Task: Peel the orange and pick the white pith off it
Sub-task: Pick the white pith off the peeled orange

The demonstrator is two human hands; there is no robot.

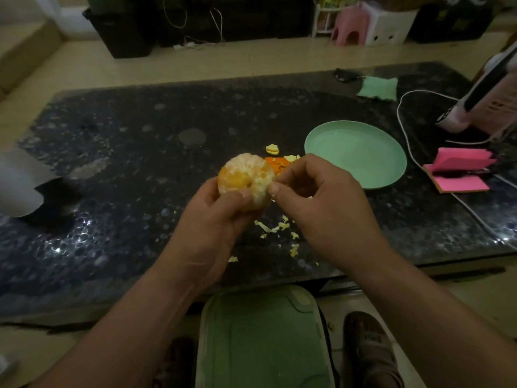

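Observation:
A peeled orange (243, 177), still patched with white pith, is held up over the dark table. My left hand (215, 219) grips it from below, thumb across its front. My right hand (316, 203) is at the orange's right side, thumb and forefinger pinching pith there. Orange peel pieces (275, 163) lie on the table just behind the fruit. Small pale pith scraps (277, 228) are scattered on the table under my hands.
A green plate (355, 152) sits to the right on the dark speckled table (140, 152). Pink sticky notes (458, 169), a white cable (405, 135) and a green cloth (377, 88) lie further right. A grey sheet (19, 180) is at left. A green bin (260, 340) stands below.

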